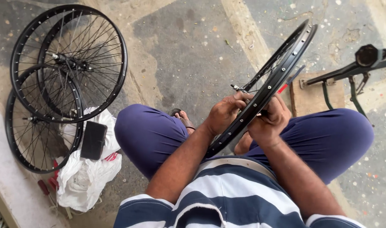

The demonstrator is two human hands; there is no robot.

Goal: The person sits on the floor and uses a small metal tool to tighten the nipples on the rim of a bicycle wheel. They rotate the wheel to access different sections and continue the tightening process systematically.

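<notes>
Both hands are gripping a black bicycle rim (267, 86) over my lap: I am clamping left hand (224, 113) and right hand (269, 122) fingers around it.

Support surface: grey concrete floor (188, 55), patchy, speckled with pale flecks. Landmark: white plastic bag (85, 177), crumpled, lying on the floor. Three black spoked wheels (66, 63) lie stacked just above the bag, overlapping its upper edge. A wooden board (315, 99) lies well to the bag's right.
</notes>
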